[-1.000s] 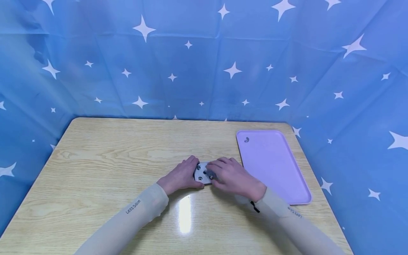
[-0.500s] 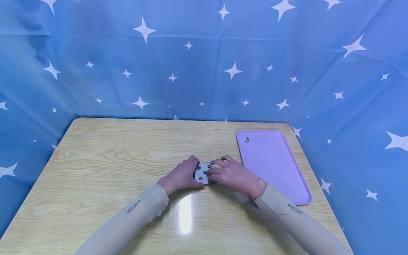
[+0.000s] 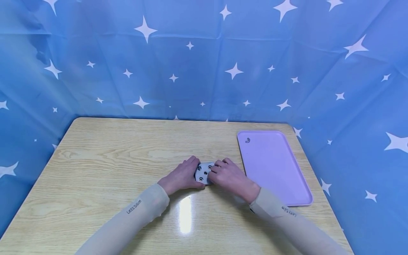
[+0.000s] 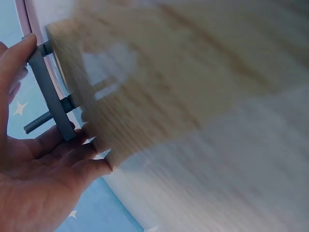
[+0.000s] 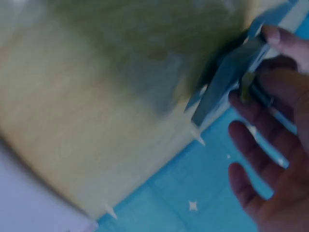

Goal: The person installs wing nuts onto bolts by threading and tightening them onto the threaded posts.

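A grey metal plate (image 3: 202, 173) with several round holes lies at the middle of the table. My left hand (image 3: 182, 175) grips its left side, thumb on the near edge and fingers on the far one. In the left wrist view a threaded bolt (image 4: 37, 123) sticks out of the plate's face beside my fingers, and short cylinders show on the table side. My right hand (image 3: 230, 179) is at the plate's right side, fingers curled. In the blurred right wrist view those fingers pinch a small dark cylindrical piece (image 5: 248, 87) with a brassy end; its exact kind is unclear.
A shallow purple tray (image 3: 274, 170) stands at the right of the wooden table (image 3: 121, 141), with a small dark curved mark or object (image 3: 247, 140) in its far left corner. A blue curtain (image 3: 191, 63) with white stars closes off the back and sides.
My right hand has drawn slightly back from over the plate toward its right edge, and its fingers have curled in more. The left hand keeps its grip in the same place.
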Available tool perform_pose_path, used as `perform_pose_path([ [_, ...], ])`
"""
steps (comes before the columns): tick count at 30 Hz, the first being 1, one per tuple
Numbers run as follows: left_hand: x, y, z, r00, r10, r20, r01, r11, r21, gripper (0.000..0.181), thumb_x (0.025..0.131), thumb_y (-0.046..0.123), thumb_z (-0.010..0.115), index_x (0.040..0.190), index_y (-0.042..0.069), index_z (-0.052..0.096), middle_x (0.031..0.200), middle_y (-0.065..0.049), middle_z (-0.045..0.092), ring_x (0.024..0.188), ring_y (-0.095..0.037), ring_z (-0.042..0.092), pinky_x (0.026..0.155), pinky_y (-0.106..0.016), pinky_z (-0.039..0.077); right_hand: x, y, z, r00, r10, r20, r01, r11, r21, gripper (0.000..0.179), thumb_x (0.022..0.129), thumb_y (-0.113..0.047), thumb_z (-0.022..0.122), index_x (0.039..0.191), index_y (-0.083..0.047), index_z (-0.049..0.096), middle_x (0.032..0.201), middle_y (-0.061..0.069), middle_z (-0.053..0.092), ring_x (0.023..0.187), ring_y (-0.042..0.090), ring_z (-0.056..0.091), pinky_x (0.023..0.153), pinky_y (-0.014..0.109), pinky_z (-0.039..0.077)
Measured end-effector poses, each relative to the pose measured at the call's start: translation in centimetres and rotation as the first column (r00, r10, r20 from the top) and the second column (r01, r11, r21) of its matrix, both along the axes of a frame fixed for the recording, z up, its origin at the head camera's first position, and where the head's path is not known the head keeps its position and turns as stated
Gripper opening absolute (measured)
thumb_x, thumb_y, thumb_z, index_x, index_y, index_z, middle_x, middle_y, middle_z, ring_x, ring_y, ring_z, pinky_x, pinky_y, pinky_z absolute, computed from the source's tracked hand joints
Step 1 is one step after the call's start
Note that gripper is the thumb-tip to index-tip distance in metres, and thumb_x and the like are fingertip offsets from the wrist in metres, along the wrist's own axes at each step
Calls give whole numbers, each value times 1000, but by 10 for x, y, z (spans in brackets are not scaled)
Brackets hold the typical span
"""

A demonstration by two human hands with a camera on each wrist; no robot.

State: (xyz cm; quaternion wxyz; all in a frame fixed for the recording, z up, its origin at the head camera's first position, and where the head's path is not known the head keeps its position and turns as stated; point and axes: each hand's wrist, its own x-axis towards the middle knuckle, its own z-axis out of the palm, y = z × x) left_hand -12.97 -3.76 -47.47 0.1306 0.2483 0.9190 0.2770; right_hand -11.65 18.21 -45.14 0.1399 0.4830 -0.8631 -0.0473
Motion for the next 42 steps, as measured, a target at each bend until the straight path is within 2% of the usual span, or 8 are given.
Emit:
perform_pose_path([
  [9, 2, 0, -2, 1000, -1, -30, 2, 1000, 23, 64, 73, 40, 92, 113, 7, 56, 106, -2, 52, 84, -18, 48, 74, -35, 44, 13, -17, -15, 964, -267, 15, 264, 941, -213, 24, 84, -14, 77, 69, -11, 58, 63, 0, 56, 54, 20, 48, 51, 32, 36],
  [15, 1, 0, -1, 999, -9, -43, 9, 1000, 18, 64, 73, 39, 92, 113, 5, 56, 104, -2, 51, 84, -18, 48, 74, -36, 45, 15, -19, -16, 950, -311, 13, 306, 927, -218, 29, 84, -15, 76, 67, -11, 52, 60, -2, 51, 52, 18, 44, 50, 31, 34],
  [19, 1, 1, -1, 999, -11, -39, 11, 1000, 7, 64, 74, 40, 91, 114, 6, 56, 105, -2, 51, 85, -17, 48, 75, -36, 45, 14, -16, -12, 952, -297, 73, 305, 934, -188, 21, 89, -20, 75, 75, -10, 62, 65, 0, 58, 56, 20, 50, 53, 33, 40],
  [23, 2, 0, 0, 999, -14, -33, 14, 1000, 4, 65, 74, 40, 91, 116, 5, 56, 108, -3, 52, 86, -18, 49, 76, -36, 45, 8, -6, 3, 959, -222, 178, 241, 966, -94, 23, 92, -30, 76, 105, -11, 73, 99, 4, 72, 90, 26, 65, 73, 42, 51],
  [26, 2, -1, 1, 999, -13, -34, 14, 1000, 15, 66, 74, 38, 91, 119, 4, 56, 111, -4, 53, 87, -18, 50, 76, -36, 45, 2, 3, 14, 970, -93, 223, 93, 996, 10, 38, 92, -27, 80, 127, -16, 70, 129, 0, 68, 120, 27, 60, 90, 48, 50],
  [28, 2, -1, 1, 999, -14, -31, 14, 1000, 17, 66, 74, 37, 90, 119, 4, 56, 113, -5, 53, 87, -18, 50, 76, -36, 46, -1, 7, 18, 975, 4, 224, -18, 998, 63, 42, 92, -22, 80, 132, -20, 69, 138, -5, 64, 128, 24, 57, 94, 46, 49],
  [32, 1, -1, 0, 999, -13, -33, 13, 1000, 6, 66, 74, 39, 91, 118, 5, 55, 111, -4, 53, 87, -17, 50, 76, -36, 45, -4, 12, 18, 976, 102, 190, -123, 987, 100, 35, 93, -15, 77, 127, -23, 72, 135, -10, 66, 127, 21, 58, 91, 43, 48],
  [42, 0, 1, -1, 1000, 5, -3, -5, 1000, 8, 68, 75, 42, 91, 119, 6, 55, 109, -2, 51, 86, -18, 49, 75, -35, 43, -4, 12, 13, 988, 118, 103, -124, 991, 55, 16, 91, -16, 76, 106, -23, 78, 114, -8, 73, 111, 19, 62, 91, 42, 49],
])
